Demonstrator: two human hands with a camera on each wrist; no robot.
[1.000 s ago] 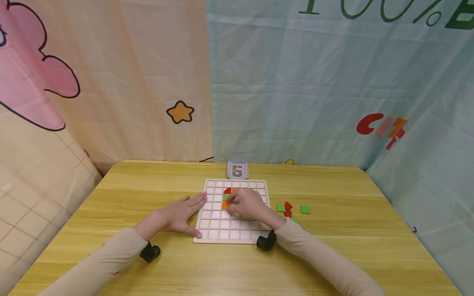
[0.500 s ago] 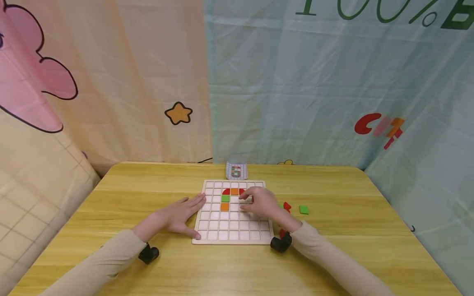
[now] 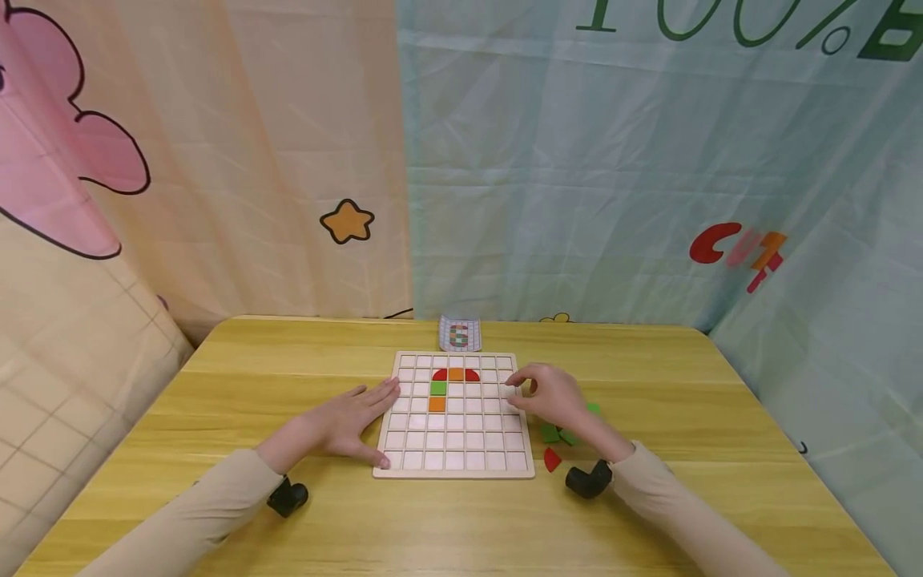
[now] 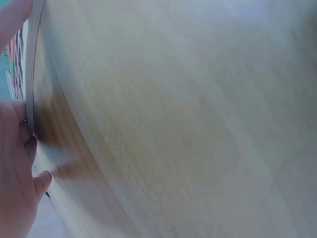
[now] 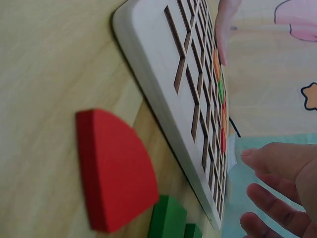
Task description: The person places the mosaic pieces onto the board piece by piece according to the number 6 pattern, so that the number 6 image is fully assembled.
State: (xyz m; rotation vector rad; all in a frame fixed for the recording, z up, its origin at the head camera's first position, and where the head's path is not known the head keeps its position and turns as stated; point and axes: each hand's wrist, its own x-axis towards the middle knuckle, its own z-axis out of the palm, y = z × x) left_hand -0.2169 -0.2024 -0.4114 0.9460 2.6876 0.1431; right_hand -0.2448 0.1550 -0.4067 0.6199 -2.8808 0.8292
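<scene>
A wooden grid board point(image 3: 454, 474) lies flat on the table. Set in its cells are a red quarter-round tile point(image 3: 440, 375), an orange tile point(image 3: 456, 374) and a second red quarter-round tile point(image 3: 472, 375) in a row. A green tile point(image 3: 438, 389) and another orange tile point(image 3: 437, 405) run down from the left end. My left hand point(image 3: 353, 423) rests at the board's left edge, fingers spread. Over the right edge hovers my right hand point(image 3: 551, 397), thumb and index finger apart; nothing shows between its loosely bent fingers point(image 5: 277, 208) in the right wrist view.
Right of the board lie a loose red quarter-round tile point(image 3: 551, 459) and several green tiles point(image 3: 550, 433), partly hidden by my right forearm. A small pattern card point(image 3: 459, 334) stands behind the board. Printed curtains point(image 3: 577, 200) hang behind the table.
My right hand has moved right from the board's middle to its right edge, uncovering the top row of tiles and the lower orange tile. My left hand stays in place.
</scene>
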